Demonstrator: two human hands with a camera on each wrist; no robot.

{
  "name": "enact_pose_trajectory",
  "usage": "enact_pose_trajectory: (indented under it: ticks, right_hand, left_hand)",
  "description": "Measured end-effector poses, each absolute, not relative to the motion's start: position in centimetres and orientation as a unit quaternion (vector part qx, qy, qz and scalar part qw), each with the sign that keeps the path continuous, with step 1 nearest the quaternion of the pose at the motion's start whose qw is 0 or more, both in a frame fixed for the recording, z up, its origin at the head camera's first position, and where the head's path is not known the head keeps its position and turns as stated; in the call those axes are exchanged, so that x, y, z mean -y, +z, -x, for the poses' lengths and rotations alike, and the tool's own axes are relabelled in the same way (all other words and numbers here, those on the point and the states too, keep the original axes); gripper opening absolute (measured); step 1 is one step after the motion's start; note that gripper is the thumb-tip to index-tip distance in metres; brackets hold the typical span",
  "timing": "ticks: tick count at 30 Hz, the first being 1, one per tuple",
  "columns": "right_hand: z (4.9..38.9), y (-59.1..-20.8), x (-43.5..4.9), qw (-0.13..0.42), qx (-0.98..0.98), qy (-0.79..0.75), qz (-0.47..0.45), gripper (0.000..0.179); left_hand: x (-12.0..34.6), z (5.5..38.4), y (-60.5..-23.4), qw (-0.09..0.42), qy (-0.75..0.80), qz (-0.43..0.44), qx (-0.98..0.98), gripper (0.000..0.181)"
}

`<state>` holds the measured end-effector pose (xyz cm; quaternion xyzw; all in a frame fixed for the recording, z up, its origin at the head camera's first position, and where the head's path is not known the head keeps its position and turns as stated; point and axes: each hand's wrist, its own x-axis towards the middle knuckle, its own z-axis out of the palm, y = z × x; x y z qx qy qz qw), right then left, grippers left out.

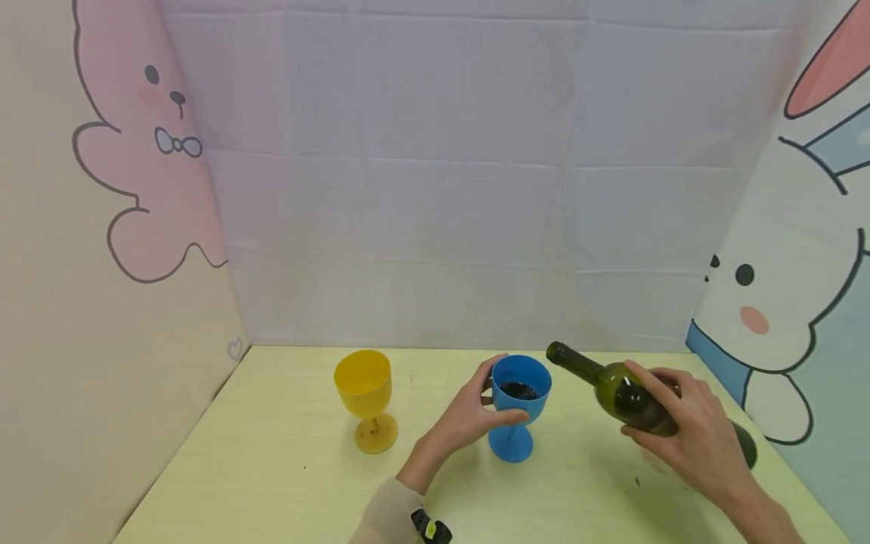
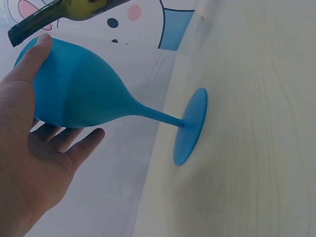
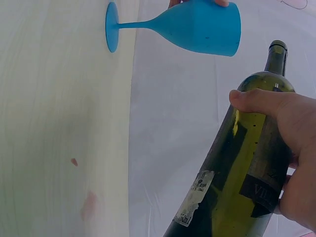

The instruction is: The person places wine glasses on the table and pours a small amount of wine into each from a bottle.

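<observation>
My left hand (image 1: 476,412) grips the bowl of a blue goblet (image 1: 522,412), thumb on the near side and fingers behind. Dark red liquid (image 1: 519,391) lies inside that goblet. In the left wrist view the goblet's round foot (image 2: 190,127) is at the table surface. My right hand (image 1: 700,431) holds a green glass wine bottle (image 1: 635,400) round its body. The bottle is tilted, its neck (image 1: 574,361) pointing left and up beside the blue rim. A torn white label (image 3: 195,197) shows on its side in the right wrist view.
A yellow goblet (image 1: 365,389) stands upright on the table (image 1: 272,453), left of the blue one. Small dark red spots (image 3: 74,162) mark the tabletop. A white cloth (image 1: 435,189) hangs behind, and printed side panels (image 1: 775,302) border the table.
</observation>
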<state>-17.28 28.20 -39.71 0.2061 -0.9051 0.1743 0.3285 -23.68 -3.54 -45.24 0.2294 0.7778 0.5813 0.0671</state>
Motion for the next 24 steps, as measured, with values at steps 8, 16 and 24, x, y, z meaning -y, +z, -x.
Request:
enact_pose_trajectory:
  ticks: [8,16,24]
  right_hand:
    - [17.0,-40.2,-27.8,0.326,0.906,0.199,-0.183,0.105]
    - [16.8,-40.3,-27.5,0.312,0.910,0.216,-0.165,0.106]
    - [16.9,-40.4,-27.5,0.317,0.906,0.227,-0.164,0.107]
  left_hand:
    - [4.0,23.1,-45.0,0.041,0.580,-0.219,-0.783,0.087]
    - [4.6,21.9,-43.3,-0.049,0.564,-0.251,-0.785,0.072]
    - [6.0,21.2,-41.1,-0.102,0.540,-0.266,-0.792,0.061]
